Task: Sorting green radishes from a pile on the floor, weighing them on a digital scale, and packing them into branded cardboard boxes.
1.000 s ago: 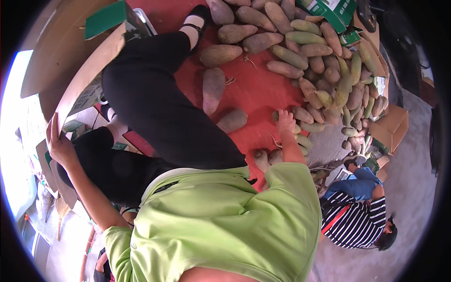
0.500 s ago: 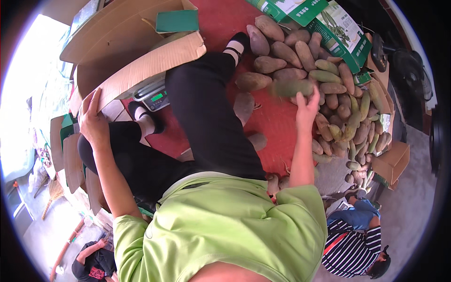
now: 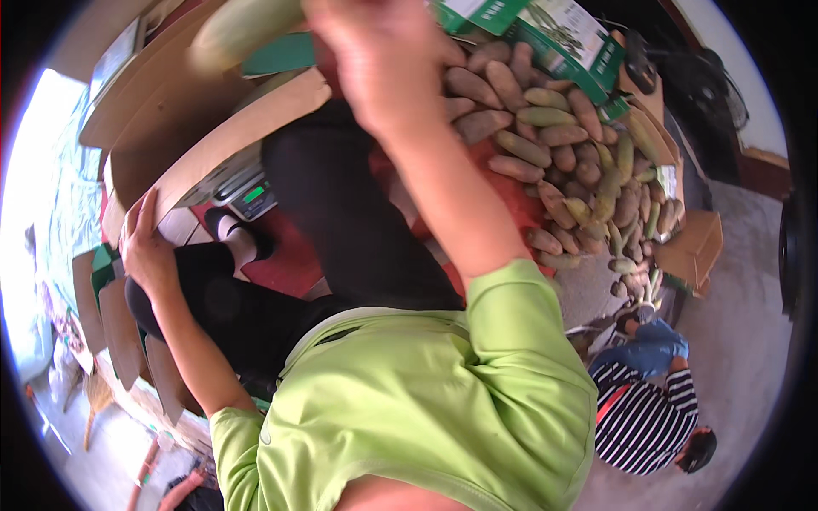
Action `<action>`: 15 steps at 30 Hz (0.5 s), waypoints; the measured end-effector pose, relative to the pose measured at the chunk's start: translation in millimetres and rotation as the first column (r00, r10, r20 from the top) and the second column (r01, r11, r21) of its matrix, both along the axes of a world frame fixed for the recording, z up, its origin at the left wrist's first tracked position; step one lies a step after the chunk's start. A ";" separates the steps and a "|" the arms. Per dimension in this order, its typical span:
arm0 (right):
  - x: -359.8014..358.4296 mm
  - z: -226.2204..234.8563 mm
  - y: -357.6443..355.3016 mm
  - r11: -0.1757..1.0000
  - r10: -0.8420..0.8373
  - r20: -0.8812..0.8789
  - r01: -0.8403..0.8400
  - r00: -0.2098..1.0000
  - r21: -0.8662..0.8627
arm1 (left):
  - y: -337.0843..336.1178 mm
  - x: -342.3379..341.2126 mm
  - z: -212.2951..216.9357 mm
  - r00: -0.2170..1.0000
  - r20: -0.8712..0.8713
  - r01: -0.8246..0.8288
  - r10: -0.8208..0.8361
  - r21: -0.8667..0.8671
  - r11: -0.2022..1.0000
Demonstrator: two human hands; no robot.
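Long pale-green radish point(image 3: 247, 32) is held up at top left of view, cropped by the frame's upper edge and blurred. It is gripped at its right end by the right hand point(image 3: 375, 60), fingers closed round it; the free end is pointed left. In view, the radish is overlapped with the far side of the open box point(image 3: 158, 106); height over the rim can't be told.

Box's near edge is held at its left corner by the left hand point(image 3: 151, 254), fingers laid over the cardboard. Box mouth is left open, wide between near and far walls; a green flap point(image 3: 277, 54) is seen at its right end, just below the radish.

Scale point(image 3: 254, 198) is partly hidden under the near wall, display lit green; whether the box is borne by it can't be told. It is set close to the person's feet on the red mat point(image 3: 290, 260).

Right forearm is stretched across the gap between the dark trouser leg and the radish pile point(image 3: 567, 153). Pile is packed tight, backed by a green printed box point(image 3: 567, 47) at the top; its right side is bordered by a small brown carton point(image 3: 692, 247).

Grey floor point(image 3: 750, 281) is left bare right of that carton. A co-worker in a striped shirt point(image 3: 645, 417) is seated lower right, well apart from both hands.
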State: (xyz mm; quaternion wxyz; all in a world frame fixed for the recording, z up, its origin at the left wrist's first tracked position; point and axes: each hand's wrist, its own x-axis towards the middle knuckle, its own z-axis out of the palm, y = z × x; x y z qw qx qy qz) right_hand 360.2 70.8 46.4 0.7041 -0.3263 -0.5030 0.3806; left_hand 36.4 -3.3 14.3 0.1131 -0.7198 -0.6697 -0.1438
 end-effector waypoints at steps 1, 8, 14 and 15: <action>-14.3 2.9 -0.3 0.999 -0.041 -0.059 0.042 0.997 0.013 | 0.6 -0.1 -1.0 1.000 -0.002 -0.003 0.003 -0.004 1.000; -5.1 -31.5 -6.1 0.971 -0.240 0.175 0.236 0.955 0.045 | 0.0 -7.6 -5.8 0.998 0.002 0.062 -0.062 0.007 0.998; 117.5 -137.0 -60.9 0.844 -0.261 0.345 0.386 0.902 -0.372 | -1.1 -16.5 -8.7 0.998 0.029 0.051 -0.050 -0.033 0.998; 141.0 -162.2 -79.2 0.815 -0.290 0.423 0.454 0.858 -0.361 | 0.5 -18.9 -13.3 0.999 0.019 0.045 -0.045 -0.028 0.999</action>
